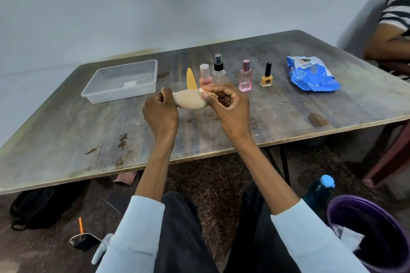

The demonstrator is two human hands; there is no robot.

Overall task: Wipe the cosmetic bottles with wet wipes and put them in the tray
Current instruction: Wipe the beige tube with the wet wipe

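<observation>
We are holding a beige bottle sideways above the desk, left hand gripping its end to steady it, right hand pinching a wipe against it, the tray waiting beyond the left grip.

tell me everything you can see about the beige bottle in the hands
The beige bottle is a smooth, matte, teardrop-shaped container, plastic by its look. It is held on its side above the table, clear of it. The left hand grips its left end and the right hand pinches its right end, with a wipe showing at the fingertips. Both ends are hidden, so no cap can be seen.
</observation>
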